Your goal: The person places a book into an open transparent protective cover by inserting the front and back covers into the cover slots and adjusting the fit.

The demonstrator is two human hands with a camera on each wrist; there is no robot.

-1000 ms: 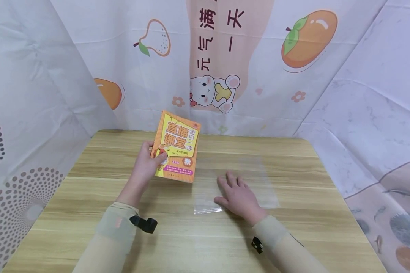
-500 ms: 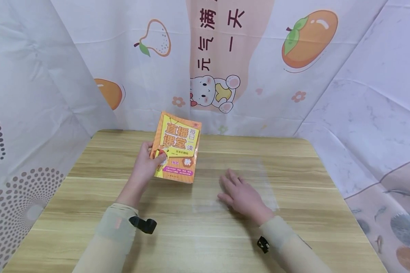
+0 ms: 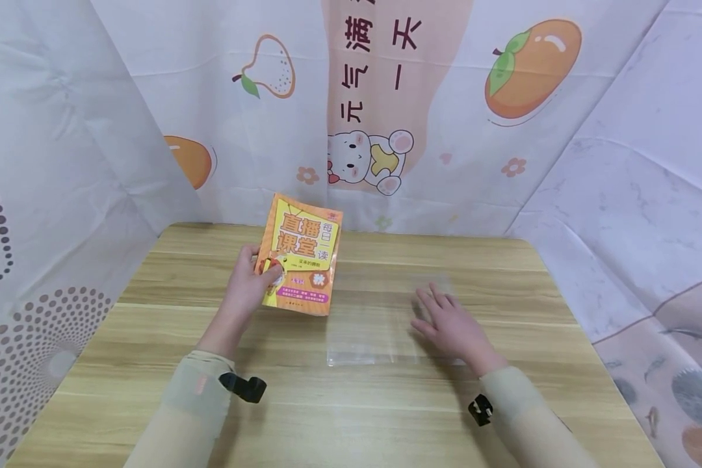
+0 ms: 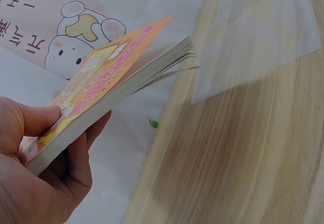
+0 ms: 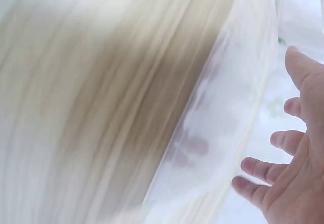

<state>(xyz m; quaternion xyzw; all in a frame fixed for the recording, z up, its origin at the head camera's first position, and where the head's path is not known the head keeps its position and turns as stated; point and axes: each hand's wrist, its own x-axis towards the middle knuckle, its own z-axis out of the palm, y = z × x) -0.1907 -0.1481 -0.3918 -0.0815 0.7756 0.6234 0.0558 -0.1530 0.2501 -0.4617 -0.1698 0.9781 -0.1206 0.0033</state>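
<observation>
My left hand (image 3: 251, 276) grips an orange and yellow paperback book (image 3: 304, 260) by its left edge, thumb on the front cover and fingers behind. In the left wrist view the book (image 4: 111, 82) is tilted, its page edges fanning slightly at the far corner. A clear plastic bag (image 3: 368, 325) lies flat on the table to the right of the book. Over the bag's right part is my right hand (image 3: 453, 328), fingers spread and holding nothing. The right wrist view shows this hand (image 5: 288, 153) apart from the bag (image 5: 202, 128).
The wood-grain table (image 3: 304, 416) has rounded far corners. Behind it hangs a white curtain (image 3: 210, 84) printed with fruit and a cartoon bear. More patterned cloth (image 3: 632, 182) stands along the right side.
My right hand has lifted off the bag and moved right, uncovering more of it. The left hand and book have barely moved.
</observation>
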